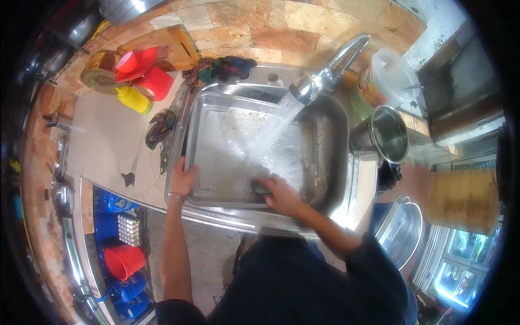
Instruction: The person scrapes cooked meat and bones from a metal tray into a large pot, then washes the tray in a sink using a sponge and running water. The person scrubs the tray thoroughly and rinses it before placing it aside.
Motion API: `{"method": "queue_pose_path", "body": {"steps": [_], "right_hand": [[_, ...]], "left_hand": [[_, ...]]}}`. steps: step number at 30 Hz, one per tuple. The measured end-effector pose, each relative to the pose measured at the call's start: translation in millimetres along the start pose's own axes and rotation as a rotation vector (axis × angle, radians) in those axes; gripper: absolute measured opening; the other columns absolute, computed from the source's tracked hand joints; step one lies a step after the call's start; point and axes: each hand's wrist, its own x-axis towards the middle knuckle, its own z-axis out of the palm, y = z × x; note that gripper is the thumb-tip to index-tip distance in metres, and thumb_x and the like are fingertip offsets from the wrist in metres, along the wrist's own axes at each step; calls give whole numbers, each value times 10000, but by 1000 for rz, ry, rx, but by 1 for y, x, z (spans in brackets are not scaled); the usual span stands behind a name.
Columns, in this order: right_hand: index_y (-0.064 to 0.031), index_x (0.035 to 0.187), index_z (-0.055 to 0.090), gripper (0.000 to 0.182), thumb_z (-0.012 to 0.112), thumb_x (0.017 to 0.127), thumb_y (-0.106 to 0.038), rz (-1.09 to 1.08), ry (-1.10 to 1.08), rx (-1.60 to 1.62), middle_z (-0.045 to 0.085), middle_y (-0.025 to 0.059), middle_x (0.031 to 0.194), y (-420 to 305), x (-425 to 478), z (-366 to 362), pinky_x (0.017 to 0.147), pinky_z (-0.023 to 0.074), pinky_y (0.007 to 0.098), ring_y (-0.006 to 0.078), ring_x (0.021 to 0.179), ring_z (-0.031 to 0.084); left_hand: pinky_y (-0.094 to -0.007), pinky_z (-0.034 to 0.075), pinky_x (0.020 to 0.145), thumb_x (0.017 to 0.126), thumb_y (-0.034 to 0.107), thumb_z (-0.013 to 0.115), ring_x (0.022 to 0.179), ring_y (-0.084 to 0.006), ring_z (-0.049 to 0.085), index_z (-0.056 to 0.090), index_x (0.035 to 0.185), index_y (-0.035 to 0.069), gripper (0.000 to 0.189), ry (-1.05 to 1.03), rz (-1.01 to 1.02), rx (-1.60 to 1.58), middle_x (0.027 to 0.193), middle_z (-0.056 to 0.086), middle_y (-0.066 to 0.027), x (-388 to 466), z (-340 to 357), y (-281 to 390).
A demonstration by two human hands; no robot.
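A rectangular stainless steel pan [227, 134] lies tilted in the metal sink [335, 162]. My left hand [181, 178] grips its left rim, thumb over the edge. Inside the pan, near its front edge, my right hand [282, 195] presses a dark scouring pad [260, 187] to the bottom; the fingers partly hide the pad. Water sprays from the chrome faucet head [304, 87] into the pan and spreads over its floor. Small brown spots show toward the pan's far side.
Left on the counter [101, 134] are a yellow squeeze bottle [134, 99], a red container [156, 83], a cutting board [170, 46] and crumpled cloths [161, 128]. A metal pot [380, 134] and a clear plastic tub [388, 81] stand right of the sink. Below left sits a red bucket [124, 261].
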Motion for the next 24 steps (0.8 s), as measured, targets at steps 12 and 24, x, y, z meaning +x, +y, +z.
{"method": "queue_pose_path", "body": {"steps": [12, 24], "right_hand": [[-133, 1283, 492, 508, 598, 786, -143, 142, 38, -541, 434, 229, 1278, 70, 12, -31, 863, 506, 461, 401, 1080, 504], [-123, 1321, 481, 546, 547, 783, -65, -512, 365, 42, 415, 238, 1328, -112, 116, 12, 978, 378, 479, 435, 1141, 437]], "left_hand": [[-370, 432, 907, 793, 18, 580, 1024, -288, 576, 423, 1267, 4, 499, 28, 87, 93, 1123, 588, -161, -38, -27, 20], [-342, 445, 908, 619, -42, 556, 1062, -275, 563, 382, 1335, 12, 738, -135, 71, -129, 1107, 584, -171, -61, -21, 59]]}}
